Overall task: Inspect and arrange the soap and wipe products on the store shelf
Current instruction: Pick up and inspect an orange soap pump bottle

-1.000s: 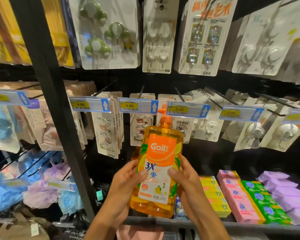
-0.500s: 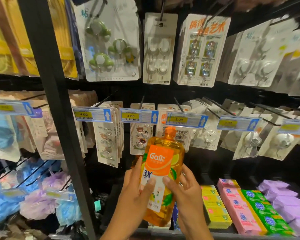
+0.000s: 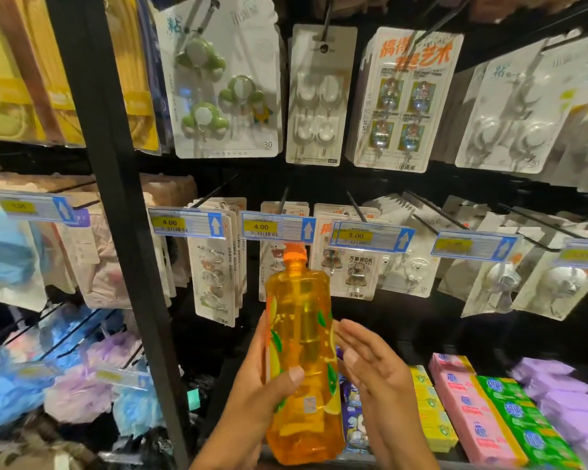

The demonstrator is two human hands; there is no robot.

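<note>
I see a bottle (image 3: 302, 334) of clear plastic, filled with orange liquid and closed with an orange cap (image 3: 295, 254), held upright in front of the shelf (image 3: 462, 464). Green leaf and yellow fruit prints run down its sides. My view shows the left hand (image 3: 258, 398) gripping it low down, thumb across the near face, the other fingers (image 3: 262, 334) wrapped behind. The right hand (image 3: 381, 378) is just beside the bottle with fingers (image 3: 350, 334) straight and spread, holding nothing; I cannot tell if they touch it.

On the shelf lie rows of flat rectangular wrapped packs: yellow (image 3: 431, 412), pink (image 3: 472, 412), green (image 3: 523, 418), and soft purple ones (image 3: 564, 398). A blue and white pack (image 3: 352, 422) sits behind the bottle. Above hang glossy cards of hooks (image 3: 319, 96) on pegs, with blue price tags (image 3: 275, 227). Left of the black post (image 3: 116, 198) are fluffy mesh bath puffs (image 3: 78, 385).
</note>
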